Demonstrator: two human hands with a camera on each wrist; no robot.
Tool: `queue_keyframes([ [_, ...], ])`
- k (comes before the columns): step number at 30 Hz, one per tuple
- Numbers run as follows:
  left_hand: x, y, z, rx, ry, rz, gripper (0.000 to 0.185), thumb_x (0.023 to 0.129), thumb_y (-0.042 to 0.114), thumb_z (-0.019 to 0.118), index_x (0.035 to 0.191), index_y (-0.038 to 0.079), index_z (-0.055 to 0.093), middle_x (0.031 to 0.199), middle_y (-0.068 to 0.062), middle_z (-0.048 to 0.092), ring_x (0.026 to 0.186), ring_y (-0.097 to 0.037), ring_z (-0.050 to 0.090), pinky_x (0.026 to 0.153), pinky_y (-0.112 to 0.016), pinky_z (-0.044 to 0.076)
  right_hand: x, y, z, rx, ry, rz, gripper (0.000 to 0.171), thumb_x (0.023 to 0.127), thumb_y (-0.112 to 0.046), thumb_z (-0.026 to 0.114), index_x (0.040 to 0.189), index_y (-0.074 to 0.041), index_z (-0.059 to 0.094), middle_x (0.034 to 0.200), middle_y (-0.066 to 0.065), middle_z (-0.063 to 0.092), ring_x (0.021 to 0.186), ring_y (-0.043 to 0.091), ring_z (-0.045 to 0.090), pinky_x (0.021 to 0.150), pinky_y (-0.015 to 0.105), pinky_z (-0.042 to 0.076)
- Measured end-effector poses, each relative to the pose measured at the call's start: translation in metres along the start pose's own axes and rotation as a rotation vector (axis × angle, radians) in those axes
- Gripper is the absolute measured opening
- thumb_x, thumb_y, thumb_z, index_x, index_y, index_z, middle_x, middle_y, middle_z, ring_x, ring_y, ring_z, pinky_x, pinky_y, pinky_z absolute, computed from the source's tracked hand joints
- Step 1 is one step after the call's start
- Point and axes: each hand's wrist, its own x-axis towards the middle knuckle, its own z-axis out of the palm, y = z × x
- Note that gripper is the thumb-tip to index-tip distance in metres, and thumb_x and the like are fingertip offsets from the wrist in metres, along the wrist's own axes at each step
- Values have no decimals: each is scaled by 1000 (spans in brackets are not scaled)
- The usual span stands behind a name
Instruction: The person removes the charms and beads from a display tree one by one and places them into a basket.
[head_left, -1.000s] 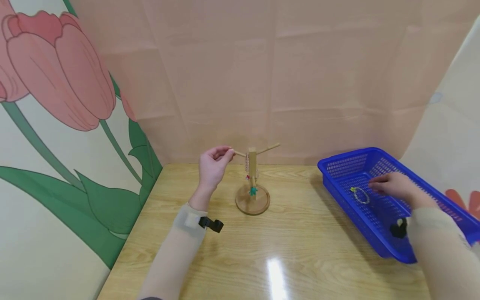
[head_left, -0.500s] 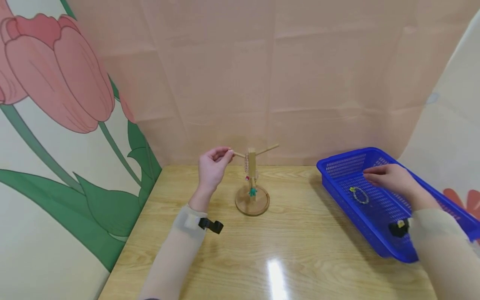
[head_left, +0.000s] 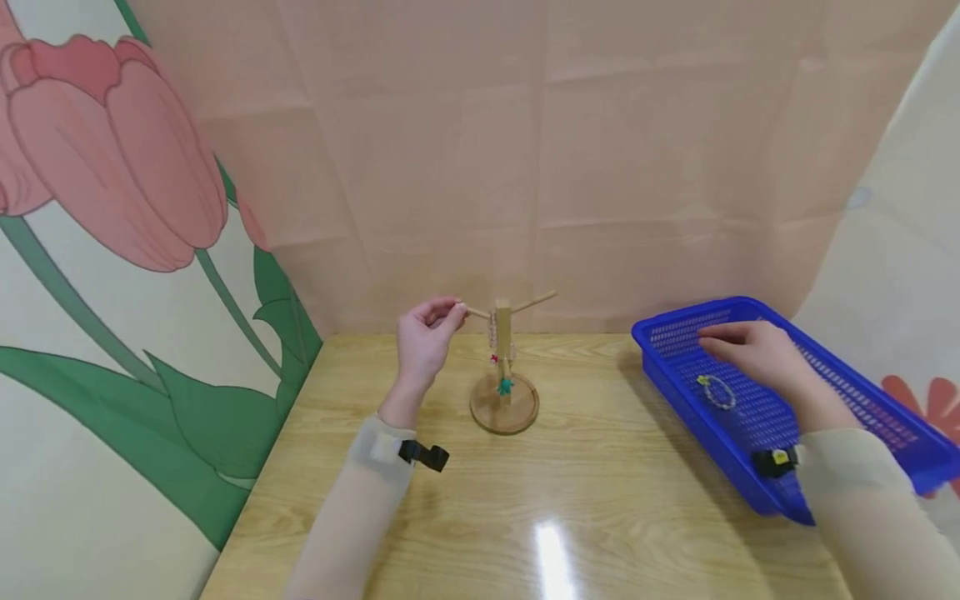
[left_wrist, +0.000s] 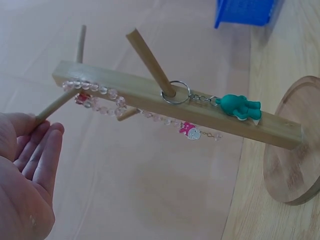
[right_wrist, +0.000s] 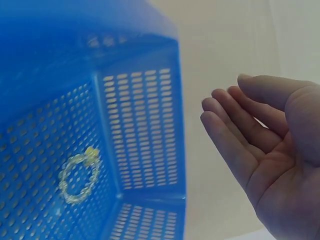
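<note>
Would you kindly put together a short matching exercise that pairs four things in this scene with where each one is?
Things:
1. teal figure keychain
2. yellow-green bead bracelet
3. left hand
4. right hand

Places:
A. lying on the floor of the blue basket
B. open above the basket
C. hanging by a ring from a peg of the wooden stand
D. at the tip of the stand's left peg

Pairs: 1-C, 2-A, 3-D, 4-B

Sheer beige sleeves (head_left: 352, 508) were worn on both forearms, and a small black wrist-mounted camera (head_left: 424, 455) was strapped at each wrist.
</note>
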Motion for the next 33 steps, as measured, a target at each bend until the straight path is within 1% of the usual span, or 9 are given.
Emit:
queue_keyframes([
  [5,-1,-1,2,-13,8,6,15,97,-1,79,107,-13,75,100,-22,78,83,-13,77,82,-31,69,-6,-24,-3,25,1,-1,56,110,-46,61,144,-2,65,139,28,66,125,51,62,100,71,54],
  [7,-2,-2,2,-19,10,6,16,97,-2,78,107,-13,75,99,-21,78,83,-13,77,82,-31,68,-8,-36,0,33,8,-11,56,109,-47,62,144,-4,67,137,25,68,123,47,65,98,60,60],
  [9,-2,-3,2,-29,16,3,16,97,-2,78,108,-14,74,99,-21,79,83,-13,78,82,-31,68,-10,-50,4,49,10,-31,53,108,-47,64,143,-7,69,136,21,71,122,43,67,93,40,63],
  [12,-3,-4,2,-40,26,0,16,97,-3,78,108,-14,74,98,-21,79,82,-12,78,82,-29,68,-14,-70,15,76,21,-71,47,107,-44,67,139,-10,72,131,15,74,117,36,71,83,15,56],
  [14,-2,-5,2,-44,30,3,17,97,-3,78,107,-15,74,96,-20,79,81,-12,78,81,-28,68,-16,-80,24,106,21,-91,43,107,-41,68,137,-11,74,129,13,75,116,31,71,82,8,53],
  [18,-2,-5,2,-53,30,8,18,97,-3,78,107,-16,73,95,-18,79,81,-12,78,81,-29,68,-15,-92,48,200,18,-122,36,107,-34,70,134,-10,75,126,9,77,111,17,72,82,10,57],
  [21,-3,-6,2,-59,34,-4,18,97,-3,78,108,-16,73,97,-18,79,83,-14,78,82,-30,68,-11,-97,69,310,-3,-127,35,107,-30,70,134,-8,75,124,10,77,108,11,73,85,14,60],
  [27,-5,-8,1,-63,54,-24,17,97,-5,77,110,-16,73,98,-19,79,85,-17,78,83,-31,68,5,-121,104,591,-64,-76,39,107,-26,71,138,-2,71,129,15,75,114,16,73,95,20,60],
  [33,-3,-6,4,-59,46,-6,20,98,-3,76,112,-17,72,98,-17,79,86,-17,79,83,-32,68,25,-144,132,695,-67,-140,35,106,-13,71,135,6,69,128,24,73,115,27,74,95,26,63],
])
